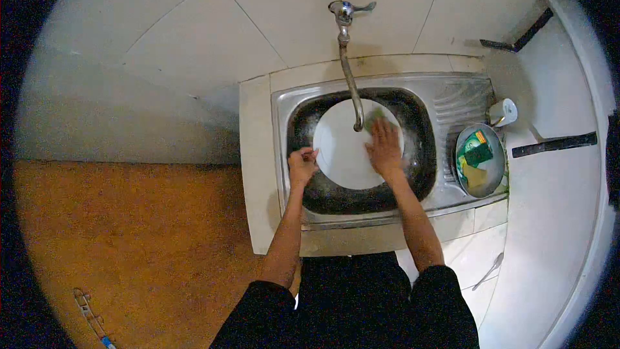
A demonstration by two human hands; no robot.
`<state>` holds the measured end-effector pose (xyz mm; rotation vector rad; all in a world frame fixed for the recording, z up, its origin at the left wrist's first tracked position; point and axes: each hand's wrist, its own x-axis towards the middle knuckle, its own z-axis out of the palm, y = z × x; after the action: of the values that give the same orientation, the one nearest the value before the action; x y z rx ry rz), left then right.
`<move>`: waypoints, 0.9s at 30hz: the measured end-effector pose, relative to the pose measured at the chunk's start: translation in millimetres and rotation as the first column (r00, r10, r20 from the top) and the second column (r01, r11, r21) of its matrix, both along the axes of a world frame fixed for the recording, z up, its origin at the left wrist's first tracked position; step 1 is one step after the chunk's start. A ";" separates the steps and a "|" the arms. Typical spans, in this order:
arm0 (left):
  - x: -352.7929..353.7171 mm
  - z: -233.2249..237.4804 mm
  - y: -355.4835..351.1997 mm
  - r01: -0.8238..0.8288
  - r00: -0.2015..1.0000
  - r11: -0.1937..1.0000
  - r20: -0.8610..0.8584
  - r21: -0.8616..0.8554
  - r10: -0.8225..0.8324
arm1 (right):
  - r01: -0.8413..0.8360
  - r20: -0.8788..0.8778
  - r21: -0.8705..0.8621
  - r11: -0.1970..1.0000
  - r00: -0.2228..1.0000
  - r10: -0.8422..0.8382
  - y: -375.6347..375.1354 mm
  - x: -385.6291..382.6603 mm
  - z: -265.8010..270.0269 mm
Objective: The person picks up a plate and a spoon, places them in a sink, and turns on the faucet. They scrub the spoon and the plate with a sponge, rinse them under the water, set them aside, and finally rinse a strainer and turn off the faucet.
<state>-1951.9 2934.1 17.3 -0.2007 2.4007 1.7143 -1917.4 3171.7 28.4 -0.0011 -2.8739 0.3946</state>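
A large round white plate (pixel 342 158) is over the basin of the steel sink (pixel 310 214), below the curved spout of the tap. At the plate's left rim, my left hand (pixel 302 167) pinches the edge between thumb and fingers. My right hand (pixel 385 150) lies over the upper right part of the plate, its fingers pressing a green scouring pad (pixel 373 116) to the surface. Much of the pad is hidden beneath the fingers.
The tap (pixel 351 77) reaches from the tiled wall over the plate. On the drainboard (pixel 455 106) at right stand a bowl (pixel 497 178) holding a green packet and sponge pieces, and a white cup (pixel 506 111). A spoon (pixel 491 270) lies lower right.
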 end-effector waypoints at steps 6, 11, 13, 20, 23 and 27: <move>5.1 -7.0 0.2 -0.052 0.999 0.991 0.009 0.120 0.051 | -0.225 0.368 -0.011 0.974 0.905 0.214 -57.0 79.8 33.4; 8.7 -11.2 -10.2 0.100 0.958 0.995 -0.272 0.025 -0.090 | -0.296 0.049 -0.082 0.952 0.953 0.300 -104.4 18.6 -9.3; 9.0 -40.8 -15.4 0.054 0.975 0.992 -0.220 0.118 -0.027 | -0.280 0.034 -0.037 0.959 0.959 0.281 -93.2 -17.0 -6.5; 19.5 10.5 19.0 -0.082 0.844 0.842 -0.486 -0.534 -0.226 | -0.037 -0.049 0.021 0.999 0.998 0.038 0.7 15.9 1.0; 17.8 -15.7 33.0 -0.126 0.846 0.799 -0.484 -0.588 -0.223 | 0.040 0.006 0.098 0.994 0.999 -0.040 20.5 57.4 9.3; -1.2 -24.8 45.2 -0.144 0.887 0.787 -0.432 -0.600 -0.166 | 0.245 -0.078 -0.173 0.954 0.962 -0.261 35.1 79.0 -9.4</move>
<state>-1953.1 2979.3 -7.5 0.1724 3.2527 0.9585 -1838.3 3206.8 18.9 -0.3643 -2.6880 0.5569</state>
